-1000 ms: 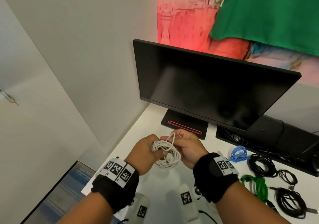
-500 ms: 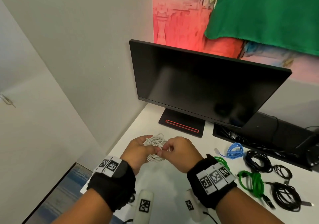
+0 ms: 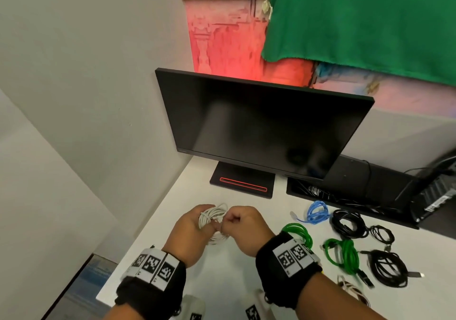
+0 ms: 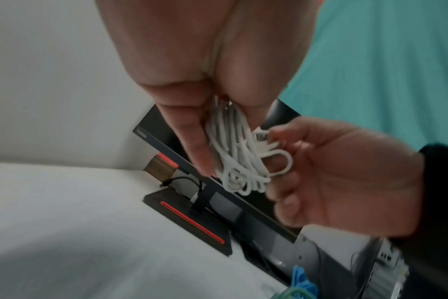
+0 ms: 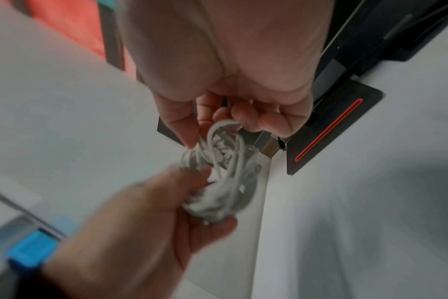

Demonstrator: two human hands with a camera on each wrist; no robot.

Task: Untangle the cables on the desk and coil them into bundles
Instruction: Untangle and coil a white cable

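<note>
My worry is the white cable (image 3: pixel 212 217) springing apart: if either grip slackens while the end is tucked, I judge the loops could loosen and drop onto the desk (image 3: pixel 237 273), and a hard tug might cinch a knot instead. My left hand (image 3: pixel 190 235) has its fingers curled round the coil, and my right hand (image 3: pixel 243 231) pinches a small loop at the coil's side. The cable is thin, matte white, wound in several uneven turns, held above the desk toward its left edge, in front of the monitor (image 3: pixel 261 127). Finished bundles lie toward the right edge: blue (image 3: pixel 317 212), green (image 3: pixel 345 254), black (image 3: pixel 348 223).
</note>
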